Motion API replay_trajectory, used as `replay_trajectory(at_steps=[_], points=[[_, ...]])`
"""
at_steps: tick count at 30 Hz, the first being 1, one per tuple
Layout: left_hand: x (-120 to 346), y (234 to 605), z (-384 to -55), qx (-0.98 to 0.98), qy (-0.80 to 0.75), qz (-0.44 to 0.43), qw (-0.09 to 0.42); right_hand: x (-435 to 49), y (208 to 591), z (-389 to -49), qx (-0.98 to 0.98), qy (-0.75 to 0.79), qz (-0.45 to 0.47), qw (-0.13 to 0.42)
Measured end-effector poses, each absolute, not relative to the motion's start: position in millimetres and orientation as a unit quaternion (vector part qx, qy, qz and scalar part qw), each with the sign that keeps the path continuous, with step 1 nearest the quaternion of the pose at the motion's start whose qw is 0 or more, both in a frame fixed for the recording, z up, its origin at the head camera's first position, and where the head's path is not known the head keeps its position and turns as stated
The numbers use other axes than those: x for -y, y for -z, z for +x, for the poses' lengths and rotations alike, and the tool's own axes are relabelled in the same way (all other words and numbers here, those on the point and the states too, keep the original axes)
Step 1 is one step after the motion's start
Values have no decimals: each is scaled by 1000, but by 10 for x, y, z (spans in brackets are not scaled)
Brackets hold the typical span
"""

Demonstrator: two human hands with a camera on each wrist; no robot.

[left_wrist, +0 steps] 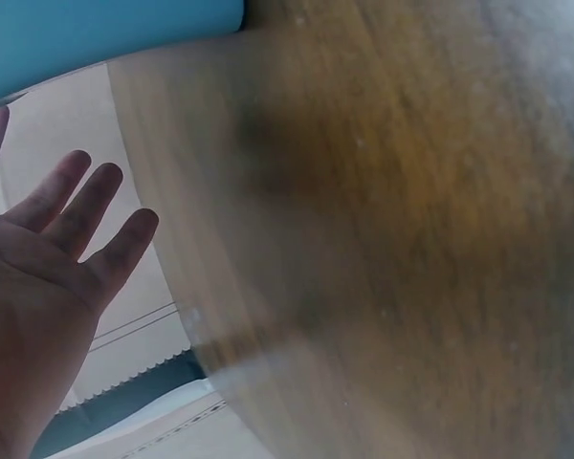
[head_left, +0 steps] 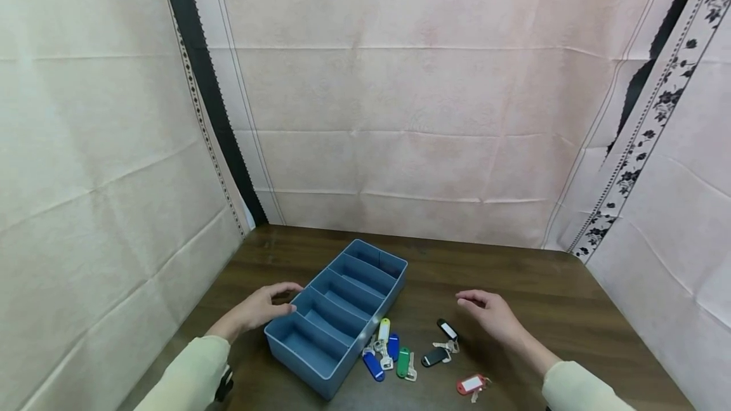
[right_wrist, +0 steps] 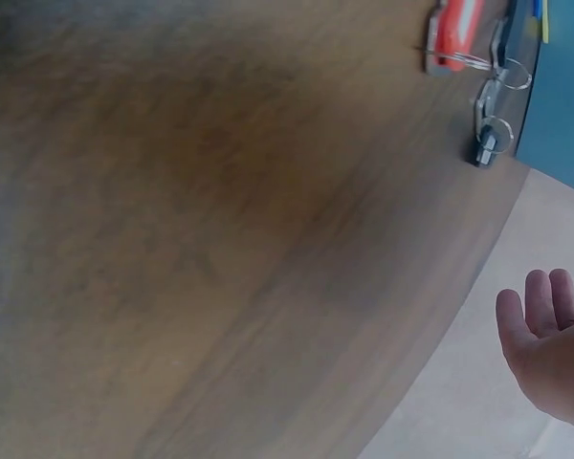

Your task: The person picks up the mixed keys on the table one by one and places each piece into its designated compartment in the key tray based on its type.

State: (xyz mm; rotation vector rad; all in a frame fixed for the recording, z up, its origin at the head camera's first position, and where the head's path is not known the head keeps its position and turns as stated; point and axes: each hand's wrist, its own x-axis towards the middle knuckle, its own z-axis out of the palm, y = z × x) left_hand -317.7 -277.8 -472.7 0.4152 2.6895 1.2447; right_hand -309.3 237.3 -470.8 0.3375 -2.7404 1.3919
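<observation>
A blue box (head_left: pixel 365 335) with several compartments stands at an angle on the table, its compartments bare. My left hand (head_left: pixel 264 307) is at the box's left rim, thumb and fingers spread; the left wrist view shows the fingers (left_wrist: pixel 91 206) extended beside the blue wall. My right hand (head_left: pixel 495 317) hovers over the table to the right, fingers loosely bent with nothing in them. Nearest to it lie keys with black tags (head_left: pixel 436 356). A key with a red tag (head_left: pixel 471 384) is closer to the front. Right beside the box are keys with blue (head_left: pixel 374 366), yellow (head_left: pixel 384 330) and green tags (head_left: pixel 403 362).
The brown wooden table (head_left: pixel 548 297) is enclosed by pale cloth hangings (head_left: pixel 422 113) at the back and both sides. One compartment at the box's far end has a small divider (head_left: pixel 379 260).
</observation>
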Motion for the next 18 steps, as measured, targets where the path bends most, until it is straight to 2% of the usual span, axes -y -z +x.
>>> replay_trajectory(at_steps=[18], points=[[2780, 4737, -3164, -882, -442, 134, 97, -2439, 4769, -3087, 890, -441, 109, 30]])
